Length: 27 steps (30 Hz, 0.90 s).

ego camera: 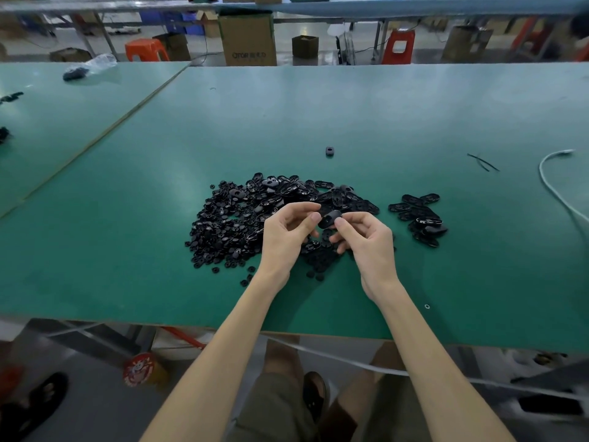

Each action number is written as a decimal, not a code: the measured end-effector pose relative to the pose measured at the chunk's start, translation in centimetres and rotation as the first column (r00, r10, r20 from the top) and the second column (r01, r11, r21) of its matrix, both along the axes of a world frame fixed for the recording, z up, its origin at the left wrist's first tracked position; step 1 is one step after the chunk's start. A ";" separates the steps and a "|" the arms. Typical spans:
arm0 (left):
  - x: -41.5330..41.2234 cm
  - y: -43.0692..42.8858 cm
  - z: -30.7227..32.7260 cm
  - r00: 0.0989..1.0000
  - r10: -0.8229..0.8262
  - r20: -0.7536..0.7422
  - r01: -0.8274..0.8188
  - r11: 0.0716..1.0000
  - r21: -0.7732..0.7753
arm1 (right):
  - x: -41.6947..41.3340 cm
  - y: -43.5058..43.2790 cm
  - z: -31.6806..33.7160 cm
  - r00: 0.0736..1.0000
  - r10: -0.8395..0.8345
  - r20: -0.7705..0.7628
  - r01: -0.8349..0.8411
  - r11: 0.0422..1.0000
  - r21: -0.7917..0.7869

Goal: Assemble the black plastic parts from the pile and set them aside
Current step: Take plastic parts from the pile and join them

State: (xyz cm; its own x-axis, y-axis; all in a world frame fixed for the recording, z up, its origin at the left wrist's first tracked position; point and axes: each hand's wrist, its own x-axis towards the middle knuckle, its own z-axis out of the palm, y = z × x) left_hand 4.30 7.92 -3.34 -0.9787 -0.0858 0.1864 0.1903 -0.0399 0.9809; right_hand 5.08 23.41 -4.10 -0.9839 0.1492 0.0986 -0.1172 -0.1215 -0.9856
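Above the pile (255, 218), left hand (283, 232) and right hand (366, 237) pinch one part (330, 218) by its ends; it looks light, stiff, likely slippery.

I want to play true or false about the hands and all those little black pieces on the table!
1. The left hand and right hand pinch one black oval plastic part between them. True.
2. The table top is red. False: it is green.
3. A smaller heap of black plastic parts lies right of the big pile of black plastic parts. True.
4. The white cable lies across the big pile. False: it lies at the table's right edge, apart from the pile.
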 end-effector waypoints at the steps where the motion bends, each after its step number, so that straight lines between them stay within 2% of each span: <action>1: 0.0 0.0 0.0 1.000 -0.003 0.001 0.003 1.000 0.000 | 0.0 0.0 0.0 1.000 -0.002 0.002 0.002 1.000 0.001; 8: 0.0 0.0 0.1 0.999 -0.032 -0.004 0.032 0.999 -0.027 | 0.1 0.0 0.1 1.000 0.001 -0.023 -0.001 1.000 -0.003; 12: -0.1 0.4 0.0 0.999 0.002 -0.044 -0.012 0.973 -0.232 | 0.2 0.0 0.4 0.999 0.000 -0.037 -0.002 0.999 -0.048; 14: -0.1 0.5 0.0 0.998 0.003 -0.057 -0.020 0.958 -0.285 | 0.3 0.0 0.5 0.999 0.002 -0.035 -0.004 0.998 -0.069; 23: -0.2 0.4 -0.1 0.998 0.027 -0.064 -0.045 0.955 -0.294 | 0.4 -0.1 0.6 0.999 0.021 -0.033 -0.023 0.998 -0.053; 27: -0.1 0.6 0.1 1.000 -0.011 -0.028 0.004 0.973 -0.231 | 0.6 -0.2 1.0 0.997 0.026 -0.078 -0.028 0.999 -0.020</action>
State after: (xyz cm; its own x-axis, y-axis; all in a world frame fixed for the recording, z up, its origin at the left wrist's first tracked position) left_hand 4.17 8.50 -3.28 -0.9731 -0.0298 0.2285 0.2193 0.1858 0.9578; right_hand 5.64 23.25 -3.14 -0.9771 0.1258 0.1716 -0.1894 -0.1466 -0.9709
